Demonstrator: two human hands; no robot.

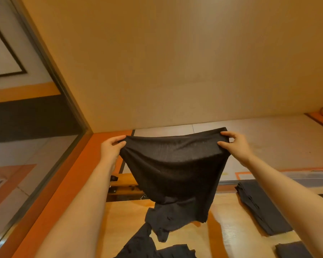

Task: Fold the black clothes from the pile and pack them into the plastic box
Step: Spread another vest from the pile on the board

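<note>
- The surface (229, 216), a pale wooden top, carries everything in play; a clear plastic sheet or wall edge shows along its far right side, but I cannot tell whether that is the plastic box, so no packing can be confirmed.
- The black garment (173, 170) is the piece in hand: it hangs in the air at the centre, stretched wide along its top edge, with its lower end trailing down to just above the surface. It is unfolded, so I judge this item to be at the opening-out step, before any fold is made.
- The stack of folded black clothes (259, 207) lies on the right of the surface, flat and layered, apart from the hanging piece. This suggests several items are already folded, though they sit outside any box that I can see.
- The loose black pile (147, 246) lies crumpled at the near edge, below the hanging garment, so more pieces are left to fold.
- A smaller folded dark piece (295, 249) sits at the near right corner, also not packed.
- The left hand (112, 146) pinches the garment's top left corner, thumb and fingers closed on the cloth.
- The right hand (233, 144) pinches the top right corner the same way, holding the edge taut between the two.
</note>
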